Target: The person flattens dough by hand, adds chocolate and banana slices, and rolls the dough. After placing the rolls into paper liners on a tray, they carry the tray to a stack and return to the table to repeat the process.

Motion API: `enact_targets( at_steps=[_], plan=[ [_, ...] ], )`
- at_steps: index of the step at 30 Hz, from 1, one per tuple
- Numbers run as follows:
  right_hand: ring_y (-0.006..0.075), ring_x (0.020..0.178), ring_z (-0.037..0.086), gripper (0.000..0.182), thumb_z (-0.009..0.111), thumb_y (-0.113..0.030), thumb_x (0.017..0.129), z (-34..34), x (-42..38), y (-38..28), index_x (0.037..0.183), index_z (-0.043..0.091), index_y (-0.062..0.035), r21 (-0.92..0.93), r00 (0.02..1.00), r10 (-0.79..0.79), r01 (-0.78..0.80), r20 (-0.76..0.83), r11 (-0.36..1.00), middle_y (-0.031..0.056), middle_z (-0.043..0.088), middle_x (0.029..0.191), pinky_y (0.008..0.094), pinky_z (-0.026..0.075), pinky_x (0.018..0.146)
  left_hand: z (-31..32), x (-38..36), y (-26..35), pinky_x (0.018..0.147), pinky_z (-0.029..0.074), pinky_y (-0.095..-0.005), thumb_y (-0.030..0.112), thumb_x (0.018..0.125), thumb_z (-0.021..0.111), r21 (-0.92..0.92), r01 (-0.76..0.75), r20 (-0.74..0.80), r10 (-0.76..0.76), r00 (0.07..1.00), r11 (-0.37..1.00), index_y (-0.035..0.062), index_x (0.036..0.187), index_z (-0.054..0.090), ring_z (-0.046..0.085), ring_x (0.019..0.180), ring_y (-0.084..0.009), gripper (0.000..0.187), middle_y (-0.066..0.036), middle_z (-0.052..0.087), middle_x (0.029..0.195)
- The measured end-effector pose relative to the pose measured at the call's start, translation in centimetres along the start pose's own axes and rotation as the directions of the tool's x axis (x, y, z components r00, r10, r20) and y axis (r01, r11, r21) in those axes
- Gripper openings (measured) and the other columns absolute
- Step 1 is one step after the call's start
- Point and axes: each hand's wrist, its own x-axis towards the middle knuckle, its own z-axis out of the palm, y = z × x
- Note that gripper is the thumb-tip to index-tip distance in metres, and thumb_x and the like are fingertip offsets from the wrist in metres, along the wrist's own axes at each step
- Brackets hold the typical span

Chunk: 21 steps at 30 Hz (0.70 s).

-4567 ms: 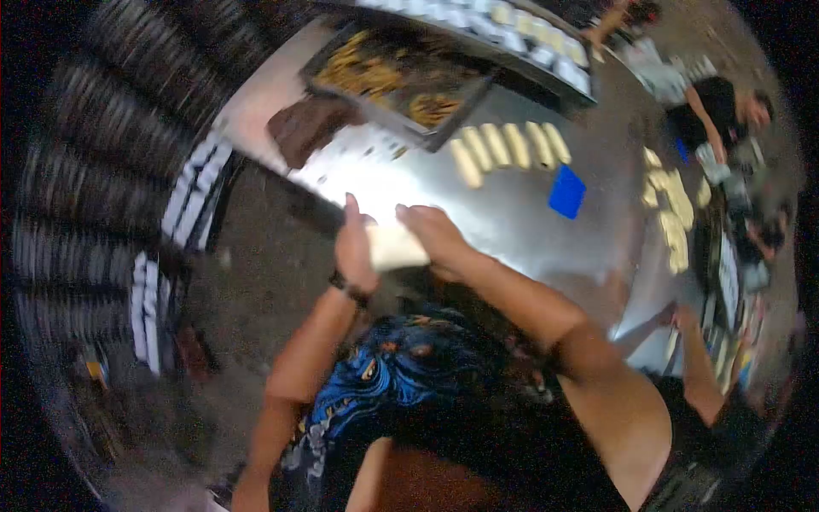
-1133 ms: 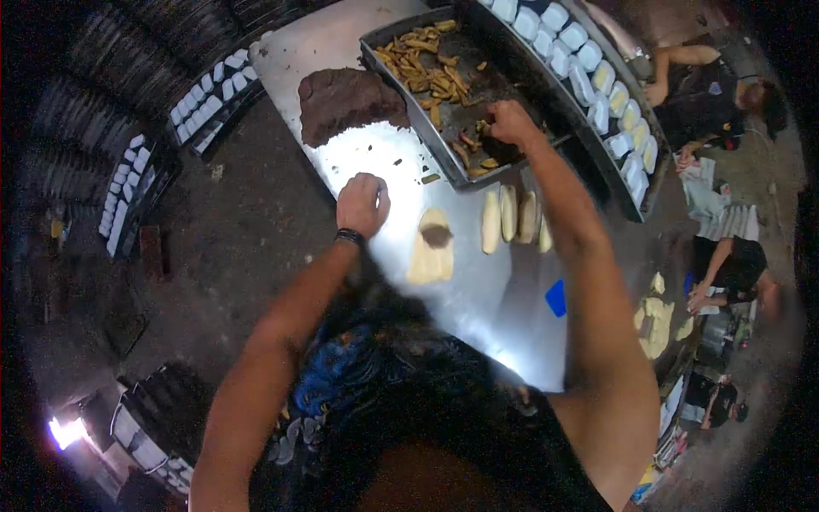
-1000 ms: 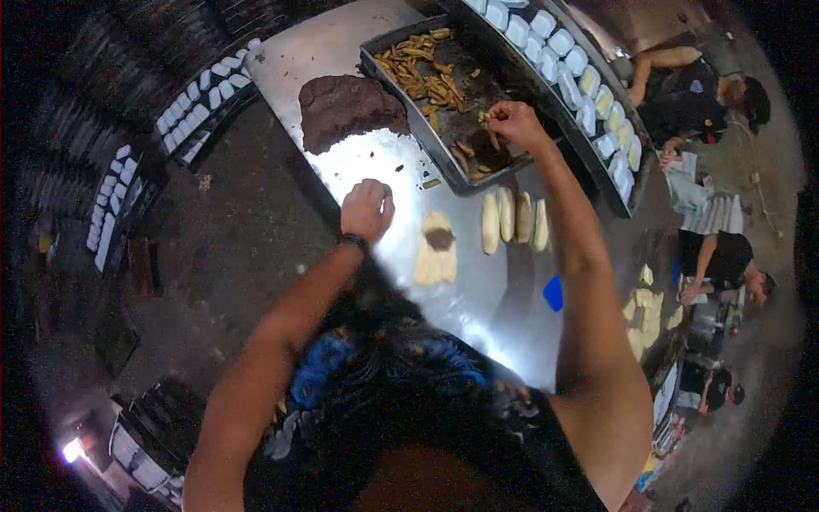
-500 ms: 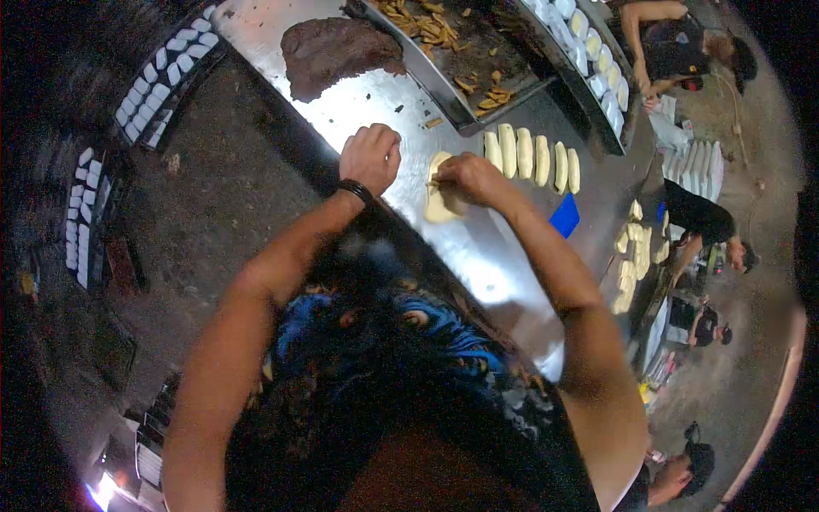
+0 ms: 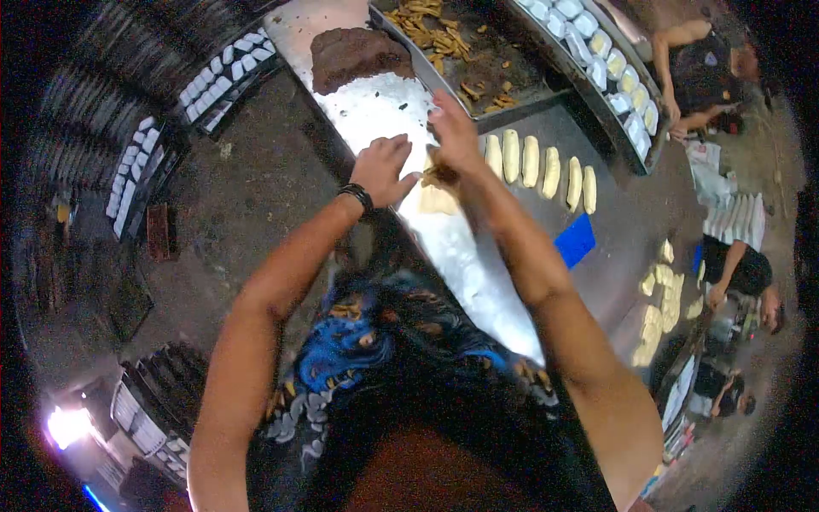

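A flattened piece of pale dough [image 5: 438, 203] lies on the shiny metal table between my hands. On its upper part sits a small brown strip of filling [image 5: 433, 177], partly hidden by my right hand. My left hand [image 5: 382, 171] is at the dough's left side, palm down, fingers apart and thumb pointing to the dough; it holds nothing. Just above the dough, my right hand [image 5: 456, 141] has its fingers stretched toward the tray wall, slightly blurred, with nothing visible in them. To its right several long dough rolls [image 5: 531, 162] lie in a row.
A brown mass [image 5: 358, 60] rests on the table's far left part, beside a metal tray [image 5: 431, 81] of brown strips. A blue scraper-like sheet [image 5: 575, 241] and more dough pieces [image 5: 661, 307] lie at right. Farther off are a tray of wrapped items [image 5: 650, 158] and co-workers [image 5: 704, 77].
My right hand has moved up from the dough and its fingers have straightened. My left hand has opened from a curled shape and come closer to the dough. The whole view has shifted.
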Motion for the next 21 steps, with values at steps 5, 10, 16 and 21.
enact_targets(
  at_steps=[5,10,16,21],
  plan=[
    [0.0315,0.104,0.056,0.054,0.065,-0.023,0.078,-7.2,0.0,-0.4,0.127,0.052,-0.0030,-0.486,0.845,0.111,0.189,0.523,0.853,0.0198,0.057,0.110,0.0350,0.044,0.092,1.4,1.1,1.7,0.096,0.036,-0.0509,0.055,0.078,0.056,0.116,-0.011,0.109,-0.002,0.994,0.993,0.0080,0.134,0.043,0.037,0.121,-0.0348,0.074,-0.014,0.035,0.141],
    [0.0326,0.087,0.058,0.038,0.071,-0.024,0.071,-6.0,-1.4,-1.2,0.103,0.064,-0.0054,-0.478,0.778,0.188,0.160,0.600,0.863,0.0190,0.060,0.089,0.0396,0.046,0.079,3.5,2.3,1.2,0.094,0.038,-0.0475,0.045,0.075,0.061,-0.150,-0.075,-0.065,0.066,0.996,0.986,0.0114,0.115,0.058,0.048,0.111,-0.0349,0.053,-0.013,0.053,0.122],
    [0.0325,0.090,0.054,0.017,0.056,-0.008,0.066,-4.8,-9.9,-1.7,0.081,0.063,-0.0021,-0.539,0.889,-0.232,0.428,0.394,0.725,0.0138,0.060,0.084,0.0430,0.045,0.078,4.0,-2.2,4.5,0.066,0.046,-0.0430,0.022,0.075,0.060,-0.089,-0.299,-0.368,0.247,0.896,0.950,0.0130,0.099,0.064,0.060,0.076,-0.0336,0.026,-0.011,0.065,0.088],
    [0.0305,0.088,0.053,0.026,0.057,-0.012,0.068,-4.6,-11.3,-3.3,0.092,0.063,-0.0031,-0.604,0.864,-0.217,0.479,0.455,0.637,0.0124,0.060,0.090,0.0438,0.043,0.076,1.1,-5.4,6.0,0.085,0.042,-0.0436,0.024,0.082,0.056,0.106,-0.178,0.017,0.177,0.984,0.978,0.0100,0.110,0.060,0.049,0.111,-0.0245,0.032,-0.004,0.056,0.119]
  ],
)
